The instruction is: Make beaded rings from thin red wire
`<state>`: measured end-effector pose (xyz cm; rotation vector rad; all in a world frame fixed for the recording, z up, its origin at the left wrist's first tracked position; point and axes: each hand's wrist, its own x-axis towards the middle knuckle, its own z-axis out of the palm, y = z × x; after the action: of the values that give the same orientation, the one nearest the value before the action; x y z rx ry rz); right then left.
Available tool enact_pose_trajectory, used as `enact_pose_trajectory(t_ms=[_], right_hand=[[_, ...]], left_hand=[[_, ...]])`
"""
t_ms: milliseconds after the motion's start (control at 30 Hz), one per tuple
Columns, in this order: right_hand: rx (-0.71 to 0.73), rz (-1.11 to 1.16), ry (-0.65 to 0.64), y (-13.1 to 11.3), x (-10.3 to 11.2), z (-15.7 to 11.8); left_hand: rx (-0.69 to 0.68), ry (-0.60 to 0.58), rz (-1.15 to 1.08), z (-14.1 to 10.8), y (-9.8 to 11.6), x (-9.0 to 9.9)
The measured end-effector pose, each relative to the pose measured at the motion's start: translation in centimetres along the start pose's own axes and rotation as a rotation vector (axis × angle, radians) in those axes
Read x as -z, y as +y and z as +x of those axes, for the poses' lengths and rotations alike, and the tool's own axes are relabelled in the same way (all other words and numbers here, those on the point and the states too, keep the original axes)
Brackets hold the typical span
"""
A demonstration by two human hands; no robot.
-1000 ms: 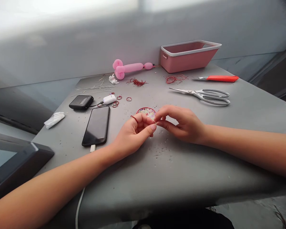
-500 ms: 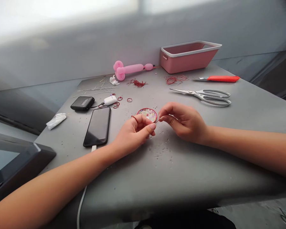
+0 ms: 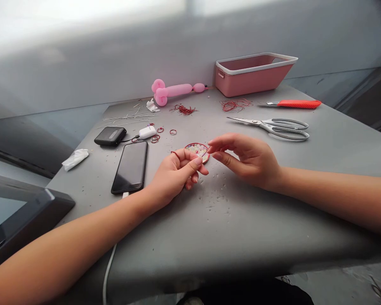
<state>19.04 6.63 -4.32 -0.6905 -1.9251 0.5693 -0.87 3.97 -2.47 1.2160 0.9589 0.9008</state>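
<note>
My left hand (image 3: 180, 171) pinches a short, thin dark-red cord (image 3: 205, 153) between thumb and index finger. A red cord ring (image 3: 175, 154) circles one of its fingers. Close by on the right, my right hand (image 3: 247, 159) has its thumb and index finger apart. Its index fingertip is at the cord's upper end; whether it touches the cord I cannot tell. Just behind both hands lies a small round dish (image 3: 190, 147) with a red rim, holding pale beads, partly hidden by my fingers.
Scissors (image 3: 273, 127) and a red-handled cutter (image 3: 298, 103) lie right, before a pink bin (image 3: 250, 80). Behind are red cord pieces (image 3: 184, 110), a cord tangle (image 3: 236, 104) and a pink balloon (image 3: 178, 90). Left are a phone (image 3: 131, 167), a black box (image 3: 110, 136) and small rings (image 3: 173, 132).
The right thumb and index finger have parted and lost their pinch on the cord. My left hand still grips it, turned slightly, and the cord now points up and right.
</note>
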Motion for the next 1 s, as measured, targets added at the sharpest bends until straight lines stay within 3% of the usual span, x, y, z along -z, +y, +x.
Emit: enact_pose_trajectory(t_ms=[267, 500, 633, 1000], right_hand=[[0.003, -0.01, -0.016, -0.3, 0.0, 0.1], [-0.183, 0.189, 0.011, -0.6, 0.0, 0.3], [-0.254, 0.158, -0.079, -1.2, 0.4, 0.5], [-0.14, 0.027, -0.151, -1.3, 0.5, 0.6]], left_hand=[[-0.017, -0.026, -0.024, 0.0, -0.1, 0.1], [-0.03, -0.037, 0.003, -0.3, 0.2, -0.2], [-0.043, -0.038, 0.115, -0.9, 0.5, -0.6], [-0.114, -0.018, 0.221, -1.1, 0.7, -0.7]])
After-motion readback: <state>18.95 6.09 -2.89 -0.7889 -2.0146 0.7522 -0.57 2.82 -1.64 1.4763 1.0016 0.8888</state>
